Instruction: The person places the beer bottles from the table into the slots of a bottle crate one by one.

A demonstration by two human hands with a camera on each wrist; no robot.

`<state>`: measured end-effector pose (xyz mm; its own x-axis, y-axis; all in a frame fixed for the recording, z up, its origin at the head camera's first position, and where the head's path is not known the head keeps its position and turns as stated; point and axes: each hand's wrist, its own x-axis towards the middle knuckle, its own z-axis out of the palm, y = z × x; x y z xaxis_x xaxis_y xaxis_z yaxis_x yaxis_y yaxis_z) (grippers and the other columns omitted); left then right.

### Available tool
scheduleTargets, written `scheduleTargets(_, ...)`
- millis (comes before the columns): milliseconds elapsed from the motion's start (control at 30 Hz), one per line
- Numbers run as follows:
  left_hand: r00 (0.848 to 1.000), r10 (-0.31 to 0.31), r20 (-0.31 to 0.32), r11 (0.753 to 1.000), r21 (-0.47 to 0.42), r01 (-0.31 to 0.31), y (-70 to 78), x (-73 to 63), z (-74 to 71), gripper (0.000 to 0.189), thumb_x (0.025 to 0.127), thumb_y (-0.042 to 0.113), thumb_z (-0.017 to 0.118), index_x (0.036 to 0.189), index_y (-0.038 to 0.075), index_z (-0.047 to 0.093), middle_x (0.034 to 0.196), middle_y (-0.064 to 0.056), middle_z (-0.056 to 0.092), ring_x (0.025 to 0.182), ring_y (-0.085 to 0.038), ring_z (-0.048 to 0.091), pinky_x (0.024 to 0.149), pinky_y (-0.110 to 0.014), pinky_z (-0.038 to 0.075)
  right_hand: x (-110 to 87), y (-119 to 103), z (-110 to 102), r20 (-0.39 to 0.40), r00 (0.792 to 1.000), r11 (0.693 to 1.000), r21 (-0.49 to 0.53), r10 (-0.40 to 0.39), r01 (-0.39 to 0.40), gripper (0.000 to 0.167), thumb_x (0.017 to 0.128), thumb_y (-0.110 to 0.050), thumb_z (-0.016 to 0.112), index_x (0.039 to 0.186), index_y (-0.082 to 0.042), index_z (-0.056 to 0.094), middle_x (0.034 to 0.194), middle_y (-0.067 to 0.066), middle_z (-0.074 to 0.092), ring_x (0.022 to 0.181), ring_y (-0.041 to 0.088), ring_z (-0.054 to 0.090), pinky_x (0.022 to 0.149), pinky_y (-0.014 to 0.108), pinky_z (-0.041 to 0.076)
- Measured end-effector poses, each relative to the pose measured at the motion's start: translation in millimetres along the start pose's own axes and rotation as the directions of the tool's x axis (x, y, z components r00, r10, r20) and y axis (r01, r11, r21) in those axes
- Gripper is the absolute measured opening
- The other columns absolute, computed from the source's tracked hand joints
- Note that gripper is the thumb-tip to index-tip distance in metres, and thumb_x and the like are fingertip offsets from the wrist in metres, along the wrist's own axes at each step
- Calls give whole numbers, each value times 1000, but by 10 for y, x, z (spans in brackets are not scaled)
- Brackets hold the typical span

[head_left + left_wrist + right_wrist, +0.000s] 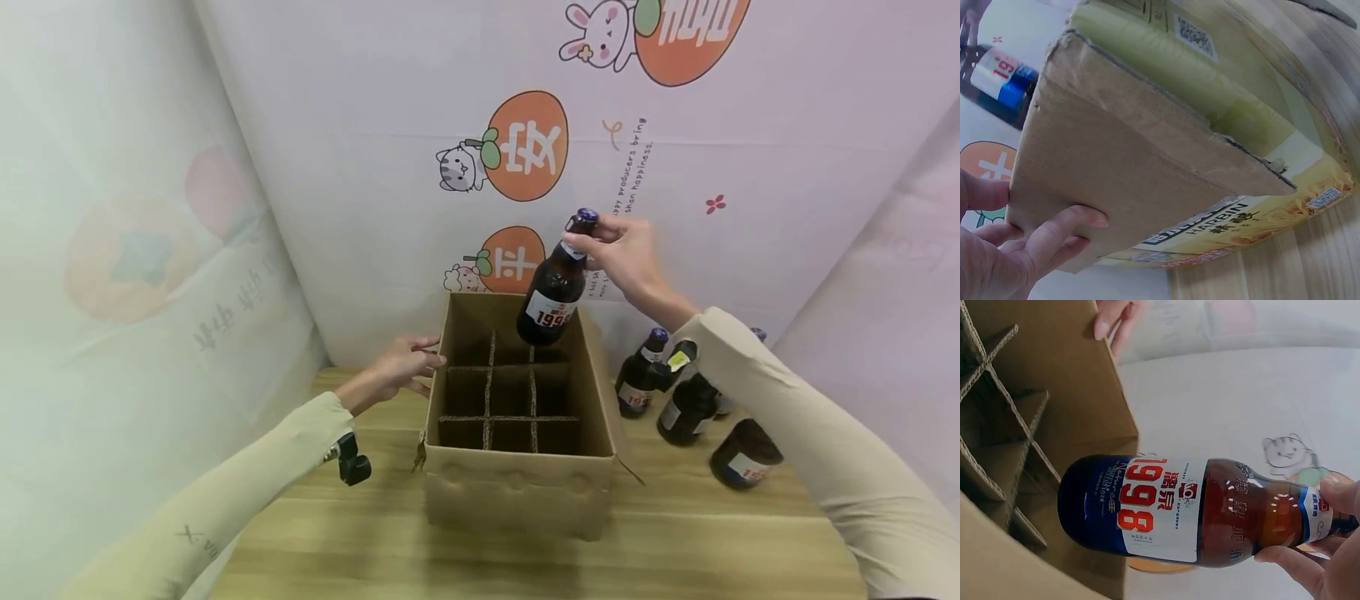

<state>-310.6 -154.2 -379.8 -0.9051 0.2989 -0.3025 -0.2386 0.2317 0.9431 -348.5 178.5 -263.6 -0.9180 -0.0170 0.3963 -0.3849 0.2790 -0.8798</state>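
A brown beer bottle (551, 292) with a blue cap and a white-and-blue "1998" label hangs tilted over the far right part of a cardboard box (517, 493). My right hand (626, 254) holds it by the neck, base pointing down toward the box; the right wrist view shows the bottle (1166, 509) clear of the cardboard. At the box's left wall, my left hand (397, 367) pinches the upper edge. Its fingers lie on the outer side flap (1129, 144), with the thumb at the rim. Cardboard dividers (510, 418) split the inside into several compartments, whose bottoms are dark.
Several more beer bottles stand on the wooden table (360, 533) right of the box, among them one near the wall (636, 392) and one closer to me (742, 458). My right forearm partly hides them. Behind the box hangs a printed white curtain (375, 167).
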Motion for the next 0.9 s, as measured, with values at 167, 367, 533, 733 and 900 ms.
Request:
scheduleTargets(167, 1000, 7, -6, 1000, 6, -7, -30, 8, 40, 66, 103, 3, 57, 163, 2, 30, 155, -32, 46, 141, -51, 47, 85, -46, 68, 12, 114, 175, 32, 999, 1000, -29, 5, -4, 38, 93, -20, 82, 124, 2, 74, 108, 12, 80, 84, 6, 76, 76, 29, 68)
scheduleTargets(367, 1000, 18, 5, 999, 28, -18, -38, -5, 40, 66, 105, 6, 56, 164, 1, 28, 157, -32, 44, 142, -52, 45, 93, -52, 65, 27, 145, 416, 54, 998, 997, -77, -25, 29, 34, 93, -23, 82, 121, -4, 77, 108, 15, 80, 88, 14, 76, 73, 28, 68)
scheduleTargets(533, 1000, 20, 10, 999, 35, -20, -39, -30, 29, 65, 105, 5, 56, 164, 0, 27, 157, -32, 42, 142, -52, 45, 92, -53, 65, 80, 181, 604, 49, 999, 1000, -21, -8, 9, 31, 92, -22, 83, 117, -3, 78, 108, 15, 80, 91, 20, 77, 76, 33, 69)
scheduleTargets(733, 999, 29, 17, 999, 31, -29, -52, -29, 48, 65, 105, 4, 56, 163, -2, 27, 156, -33, 44, 141, -51, 47, 89, -51, 67, 102, 237, 788, 48, 999, 1000, 25, 9, -10, 28, 94, -18, 81, 115, 0, 77, 113, 17, 79, 98, 23, 77, 86, 33, 67)
scheduleTargets(900, 999, 29, 14, 999, 33, -29, -40, -31, 41, 65, 104, 5, 57, 163, -2, 29, 156, -33, 44, 140, -51, 48, 85, -49, 68, 108, 267, 901, 48, 998, 998, 37, 41, -42, 31, 95, -17, 80, 119, 1, 76, 116, 18, 78, 105, 26, 75, 90, 34, 67)
